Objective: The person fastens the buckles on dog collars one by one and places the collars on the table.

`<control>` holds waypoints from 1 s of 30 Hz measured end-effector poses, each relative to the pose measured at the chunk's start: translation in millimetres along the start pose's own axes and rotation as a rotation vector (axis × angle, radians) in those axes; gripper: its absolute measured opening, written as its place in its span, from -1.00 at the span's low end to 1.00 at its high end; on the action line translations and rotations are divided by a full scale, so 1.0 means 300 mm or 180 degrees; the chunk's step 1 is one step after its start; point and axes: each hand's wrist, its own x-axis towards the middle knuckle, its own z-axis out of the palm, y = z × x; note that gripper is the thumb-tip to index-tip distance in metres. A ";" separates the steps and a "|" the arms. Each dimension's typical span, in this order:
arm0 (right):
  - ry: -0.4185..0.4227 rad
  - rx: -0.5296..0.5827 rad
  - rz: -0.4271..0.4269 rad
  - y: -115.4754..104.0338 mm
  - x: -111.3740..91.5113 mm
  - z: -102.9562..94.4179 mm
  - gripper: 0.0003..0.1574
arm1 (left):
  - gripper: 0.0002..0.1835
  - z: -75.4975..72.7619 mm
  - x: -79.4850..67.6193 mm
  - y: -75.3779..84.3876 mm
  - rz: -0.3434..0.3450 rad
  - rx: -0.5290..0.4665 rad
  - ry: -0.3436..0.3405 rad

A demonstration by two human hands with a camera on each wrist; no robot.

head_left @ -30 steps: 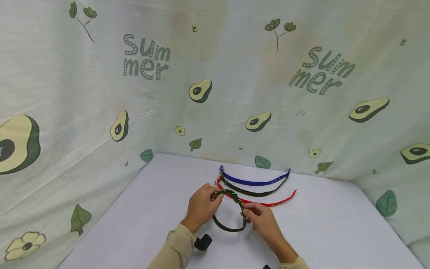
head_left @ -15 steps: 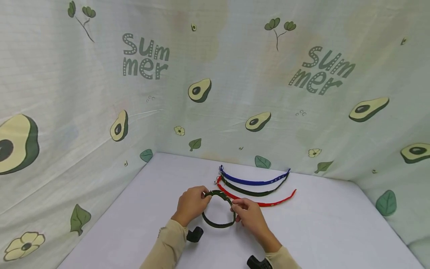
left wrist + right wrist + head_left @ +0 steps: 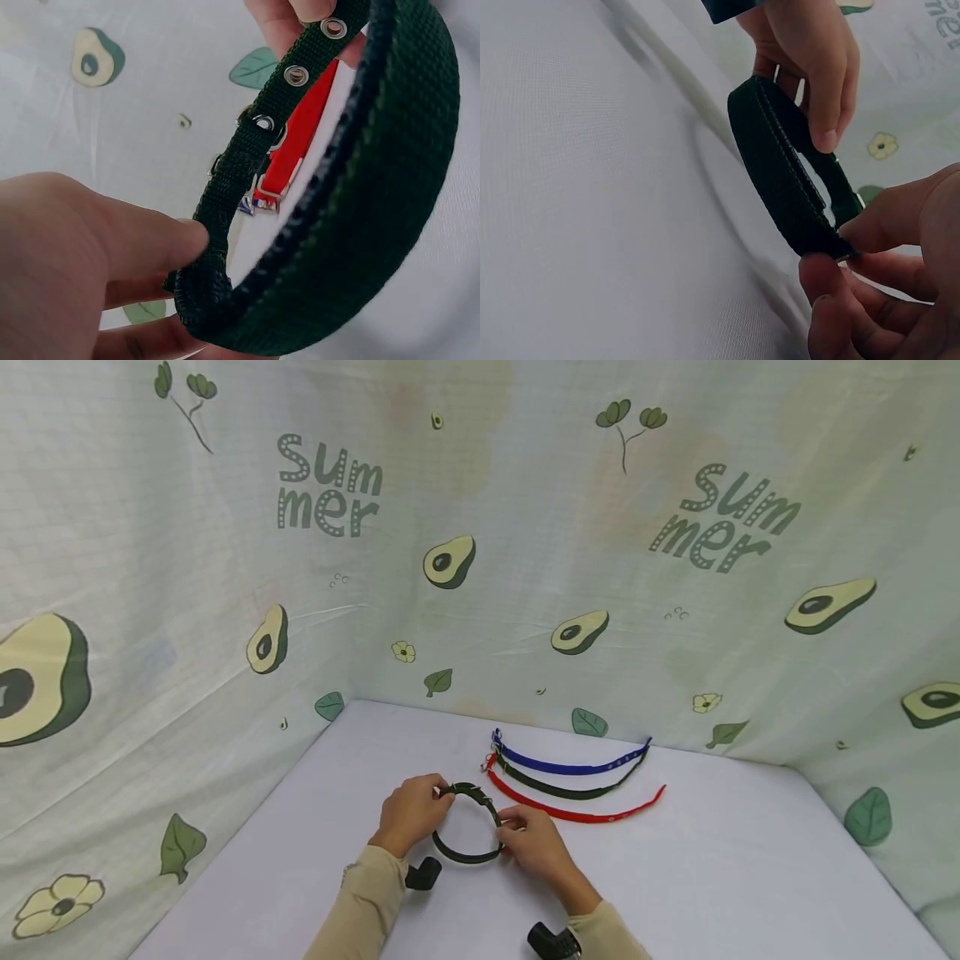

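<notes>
Between both hands a dark green webbing pet collar (image 3: 468, 859) is held up as a buckled loop over the white table. My left hand (image 3: 411, 814) pinches it near the buckle side, thumb on the inner face in the left wrist view. Metal eyelets (image 3: 296, 76) run along its strap toward the right hand. My right hand (image 3: 534, 842) pinches the strap at the loop's opposite side. Seen in the right wrist view, its thumb (image 3: 889, 217) and fingers close on the collar's eyelet end.
Behind the hands lie three more collars, spread out in curves: a blue collar (image 3: 562, 768), a green collar (image 3: 566, 792) and a red collar (image 3: 585, 817). A white printed cloth (image 3: 510, 527) hangs around the white table (image 3: 720, 860).
Both hands have moved left with the looped green collar, so it no longer overlaps the red collar in the head view. The other collars stay where they were.
</notes>
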 end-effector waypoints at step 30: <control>0.0011 -0.0497 0.0005 -0.005 0.040 0.050 -0.78 | -0.83 -0.016 -0.012 -0.051 -0.0268 0.0486 -0.0098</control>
